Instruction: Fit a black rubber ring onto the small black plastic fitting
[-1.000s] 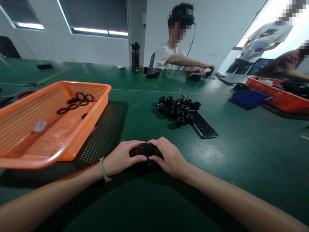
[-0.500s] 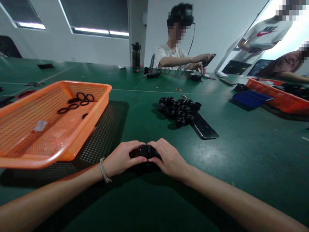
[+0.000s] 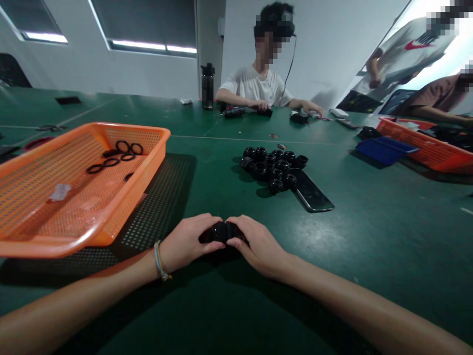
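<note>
Between my two hands, low over the green table, is a black cylindrical part with a ridge or ring around its middle. My left hand grips its left end between thumb and fingers. Closed the same way, my right hand holds the right end, with the fingertips of both hands almost meeting. My palms and fingers hide the part's ends. Farther off, a heap of black, round, hollow parts rests against a dark smartphone.
An orange mesh basket with several black rings stands at the left. At the right are a blue tray and another orange basket. A dark bottle stands at the back, near a seated person; others are at the right.
My hands stay in nearly the same place, with the black part turned slightly between them. Across the table, the seated person has lowered a dark object to the tabletop.
</note>
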`<action>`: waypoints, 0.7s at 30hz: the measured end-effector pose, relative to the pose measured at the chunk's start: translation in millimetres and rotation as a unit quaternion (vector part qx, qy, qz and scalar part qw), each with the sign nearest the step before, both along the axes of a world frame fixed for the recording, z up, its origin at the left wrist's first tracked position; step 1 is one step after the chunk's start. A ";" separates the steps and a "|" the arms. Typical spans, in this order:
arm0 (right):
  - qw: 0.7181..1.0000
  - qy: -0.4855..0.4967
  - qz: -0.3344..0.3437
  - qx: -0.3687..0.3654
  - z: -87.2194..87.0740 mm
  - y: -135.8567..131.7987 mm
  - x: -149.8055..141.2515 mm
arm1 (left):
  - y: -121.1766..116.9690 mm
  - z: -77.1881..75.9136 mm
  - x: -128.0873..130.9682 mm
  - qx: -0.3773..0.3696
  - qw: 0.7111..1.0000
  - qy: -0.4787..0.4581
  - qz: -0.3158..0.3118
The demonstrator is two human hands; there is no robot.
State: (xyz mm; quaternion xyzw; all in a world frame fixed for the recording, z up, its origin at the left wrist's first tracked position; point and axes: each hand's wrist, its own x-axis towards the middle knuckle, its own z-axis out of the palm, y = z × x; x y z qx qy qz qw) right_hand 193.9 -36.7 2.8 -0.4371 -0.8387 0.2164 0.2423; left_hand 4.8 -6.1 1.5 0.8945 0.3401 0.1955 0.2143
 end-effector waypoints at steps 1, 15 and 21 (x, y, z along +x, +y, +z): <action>1.000 -0.003 -0.006 -0.012 1.0 -0.2 -0.4 | -0.2 0.2 -0.1 0.005 1.000 0.001 -0.003; 0.995 0.021 -0.004 0.098 -2.4 4.3 2.7 | 3.3 5.6 2.6 -0.127 0.990 -0.055 0.009; 0.976 0.004 0.047 0.211 -6.2 5.6 6.6 | 5.4 6.6 1.2 -0.169 0.985 -0.042 -0.011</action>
